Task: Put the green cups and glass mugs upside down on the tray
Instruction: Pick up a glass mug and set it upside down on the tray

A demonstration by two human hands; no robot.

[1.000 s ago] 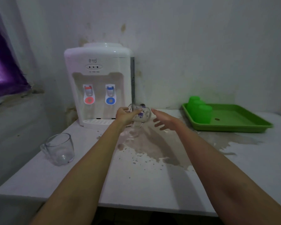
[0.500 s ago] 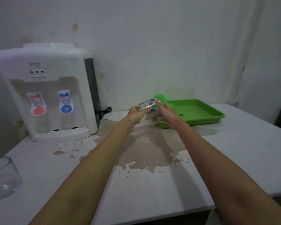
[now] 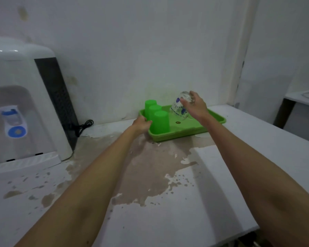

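Note:
A green tray [image 3: 177, 135] lies at the back of the white table. Three green cups [image 3: 161, 122] stand upside down in a row along its left side. My right hand [image 3: 196, 106] grips a glass mug [image 3: 179, 107] with blue print by its base, mouth tilted down, just above the tray's middle. My left hand [image 3: 141, 124] rests against the tray's left rim beside the nearest green cup, fingers curled on the edge.
A white water dispenser [image 3: 25, 107] stands at the left with a black cable [image 3: 84, 126] behind it. A large wet stain [image 3: 150, 166] spreads across the table [image 3: 221, 184] in front of the tray. A dark-legged side table [image 3: 301, 102] is at the far right.
The mug passed from my left hand to my right hand and travelled right over the tray, turned mouth down. My left hand moved to the tray's left rim. The view swung right.

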